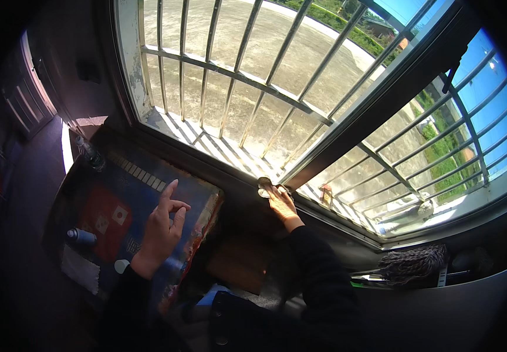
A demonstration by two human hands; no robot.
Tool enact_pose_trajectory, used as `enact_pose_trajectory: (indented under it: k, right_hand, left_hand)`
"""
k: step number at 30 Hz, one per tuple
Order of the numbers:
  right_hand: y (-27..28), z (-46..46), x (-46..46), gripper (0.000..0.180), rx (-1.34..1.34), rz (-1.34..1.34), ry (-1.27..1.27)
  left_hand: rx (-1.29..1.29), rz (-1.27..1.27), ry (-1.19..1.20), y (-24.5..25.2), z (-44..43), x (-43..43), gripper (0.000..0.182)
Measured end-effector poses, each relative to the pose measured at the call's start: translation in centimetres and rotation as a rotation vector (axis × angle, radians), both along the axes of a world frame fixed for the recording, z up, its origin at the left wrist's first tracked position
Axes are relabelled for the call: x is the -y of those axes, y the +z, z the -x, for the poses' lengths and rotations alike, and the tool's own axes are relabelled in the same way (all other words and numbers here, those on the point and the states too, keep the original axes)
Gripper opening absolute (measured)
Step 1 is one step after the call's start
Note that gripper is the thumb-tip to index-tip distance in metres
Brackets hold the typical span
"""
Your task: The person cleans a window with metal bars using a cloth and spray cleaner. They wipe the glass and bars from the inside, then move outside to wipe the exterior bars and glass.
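My right hand (282,204) presses a crumpled cloth (264,188) against the lower corner of the window frame (324,149), beside the upright between two panes. Its fingers lie over the cloth, which is partly hidden. My left hand (162,229) is raised above a blue patterned table (192,185), its fingers apart and partly bent, with nothing in it. Beyond its fingertips, a row of pale tiles (141,173) lies on the table. Close to my left wrist is a small white round thing (122,265).
A clear plastic bottle (90,154) stands at the table's far edge. A capped spray can (82,236) and a pale cloth (80,269) are at the left. Metal bars (253,86) run outside the window. A grey mop head (414,264) lies at the right.
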State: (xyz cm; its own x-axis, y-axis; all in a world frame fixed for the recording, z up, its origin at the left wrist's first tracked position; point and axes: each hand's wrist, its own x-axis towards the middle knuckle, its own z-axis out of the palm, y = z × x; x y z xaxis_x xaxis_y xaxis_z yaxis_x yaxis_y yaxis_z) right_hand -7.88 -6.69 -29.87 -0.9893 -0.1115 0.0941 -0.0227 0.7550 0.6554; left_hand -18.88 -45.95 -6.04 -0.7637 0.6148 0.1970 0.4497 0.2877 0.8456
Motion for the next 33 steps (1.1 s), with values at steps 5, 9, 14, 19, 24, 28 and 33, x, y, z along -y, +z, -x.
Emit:
enact_pose_trajectory:
  k: [5,9,14,19,24,28,33]
  right_hand:
    - [9.5,2.5,1.0,0.020,0.113,0.955,-0.175]
    - [23.0,3.9,2.7,0.037,-0.459,0.548,0.282]
    - [43.5,4.3,3.1,0.052,-1.179,0.497,0.498]
    - [61.4,4.8,1.0,0.054,-1.511,0.074,0.643]
    - [70.3,10.4,0.0,0.038,-1.562,-0.144,0.406]
    - [71.0,18.9,1.5,0.020,-1.689,-0.080,0.431]
    - [69.8,28.3,12.1,0.012,-1.382,0.178,0.545]
  left_hand:
    - [-0.057,-0.136,-0.007,1.1,0.4,-0.8,0.055]
    - [-0.117,-0.281,-0.020,1.7,2.2,-2.9,0.058]
    - [-0.081,-0.319,-0.078,5.7,3.8,-7.0,0.059]
    - [-0.400,-0.319,-0.080,11.9,6.5,-10.2,0.061]
    - [-0.691,-0.358,0.001,17.5,11.3,-11.7,0.063]
    - [-0.723,-0.345,0.058,19.9,13.7,-10.8,0.062]
    - [-0.778,-0.299,0.120,20.7,16.7,-7.0,0.057]
